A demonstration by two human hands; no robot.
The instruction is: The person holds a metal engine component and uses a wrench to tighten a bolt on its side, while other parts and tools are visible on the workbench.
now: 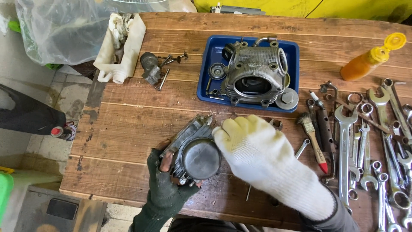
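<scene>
Left hand (pixel 165 184) grip holding engine part (pixel 193 150), right hand (pixel 257 150) resting on top, grip unclear

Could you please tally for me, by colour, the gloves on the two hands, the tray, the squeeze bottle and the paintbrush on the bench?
White: 1, the glove on the right hand.
Dark green: 1, the fingerless glove on the left hand, which holds the engine part.
Blue: 1, the tray.
Orange with yellow cap: 1, the squeeze bottle.
Red-tipped wooden handle: 1, the paintbrush.
Total: 5.
</scene>
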